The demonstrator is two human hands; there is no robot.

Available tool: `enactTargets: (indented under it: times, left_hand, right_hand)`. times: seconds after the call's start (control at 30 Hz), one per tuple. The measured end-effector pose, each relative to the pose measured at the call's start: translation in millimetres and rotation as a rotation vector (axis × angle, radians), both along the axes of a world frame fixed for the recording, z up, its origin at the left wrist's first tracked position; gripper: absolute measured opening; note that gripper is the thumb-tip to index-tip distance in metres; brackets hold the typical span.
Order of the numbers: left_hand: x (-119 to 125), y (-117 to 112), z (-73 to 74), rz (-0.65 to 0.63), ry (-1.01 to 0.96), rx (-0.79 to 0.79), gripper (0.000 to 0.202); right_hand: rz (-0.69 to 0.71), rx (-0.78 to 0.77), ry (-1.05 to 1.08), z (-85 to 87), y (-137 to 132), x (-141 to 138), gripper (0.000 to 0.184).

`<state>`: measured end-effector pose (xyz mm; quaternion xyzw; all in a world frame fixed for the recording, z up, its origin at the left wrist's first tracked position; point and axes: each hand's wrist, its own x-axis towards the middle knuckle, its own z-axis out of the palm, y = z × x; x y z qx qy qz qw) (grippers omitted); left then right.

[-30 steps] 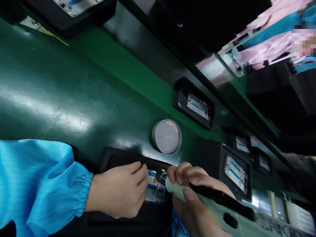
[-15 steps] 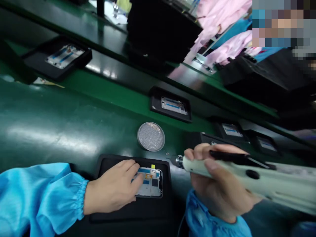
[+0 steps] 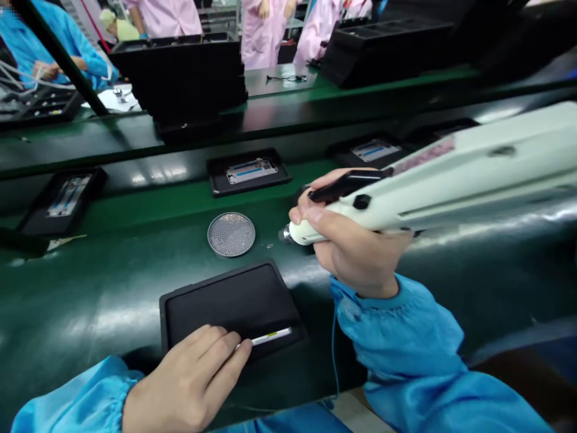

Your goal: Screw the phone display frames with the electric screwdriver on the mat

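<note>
My left hand point(image 3: 187, 373) is closed on a phone frame point(image 3: 274, 335), which is tilted up so that mostly its thin pale edge shows. The frame is at the near side of a shallow black tray point(image 3: 220, 304). My right hand point(image 3: 356, 246) grips a pale green electric screwdriver point(image 3: 460, 180), its metal tip pointing left, above the bench to the right of the tray. A round grey dish point(image 3: 231, 236) of tiny screws sits just beyond the tray. Several loose screws point(image 3: 269, 246) lie between the dish and the screwdriver tip.
Behind the dish, a black tray point(image 3: 214, 183) carries another phone frame point(image 3: 252, 171). More such trays stand left point(image 3: 33, 216) and right point(image 3: 345, 155). Stacked black trays point(image 3: 193, 84) rise on the far ledge. People in pink and blue garments are beyond it. A cable point(image 3: 334, 343) hangs beside my right sleeve.
My left hand has tilted the phone frame from lying flat to standing on edge. The screwdriver in my right hand has moved up and away from the tray. The camera view has turned.
</note>
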<state>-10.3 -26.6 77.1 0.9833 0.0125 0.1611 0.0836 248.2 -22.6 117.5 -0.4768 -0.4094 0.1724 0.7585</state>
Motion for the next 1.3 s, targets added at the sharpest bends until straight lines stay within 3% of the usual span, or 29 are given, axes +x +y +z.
enactTargets:
  times: [0.17, 0.47, 1.3]
  left_hand:
    - [-1.4, 2.6, -0.7, 0.004, 0.044, -0.001, 0.036]
    - [-3.6, 3.2, -4.1, -0.007, 0.032, -0.029, 0.037]
    - [-0.4, -0.7, 4.5, -0.026, 0.015, -0.007, 0.037]
  right_hand:
    - [0.024, 0.025, 0.129, 6.3, 1.3, -3.5, 0.017]
    - [0.016, 0.014, 0.056, -3.0, 3.2, -1.2, 0.019]
    - [0.001, -0.001, 0.060, -0.1, 3.1, -2.7, 0.019]
